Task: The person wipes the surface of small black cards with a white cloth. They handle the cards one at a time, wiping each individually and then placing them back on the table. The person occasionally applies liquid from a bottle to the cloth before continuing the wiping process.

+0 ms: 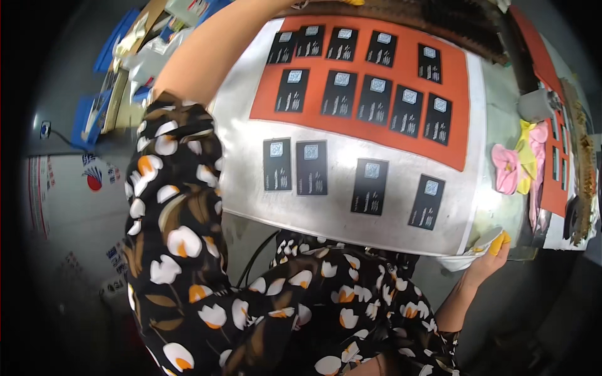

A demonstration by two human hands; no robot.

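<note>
My left arm stretches across the upper left to the far side of the table. Of my left hand point(353, 2) only a yellow-covered bit shows at the top edge; its grip is cut off. At the near right corner, my right hand point(491, 258), with yellow coverings on its fingertips, is closed on a curled white piece point(480, 246) whose kind I cannot make out. Between the hands lies a silver-grey sheet point(244, 153) with an orange-red sheet point(458, 94) on its far part. Several black cards point(370, 187) with pale square codes lie in rows on both.
Pink and yellow cloths point(506, 166) lie right of the sheets, beside a grey block point(535, 105). Another orange-red strip point(533, 47) runs along the far right. A dark bristly bar point(433, 19) crosses the far side. Blue bins point(91, 119) and plastic bags point(153, 56) stand at left.
</note>
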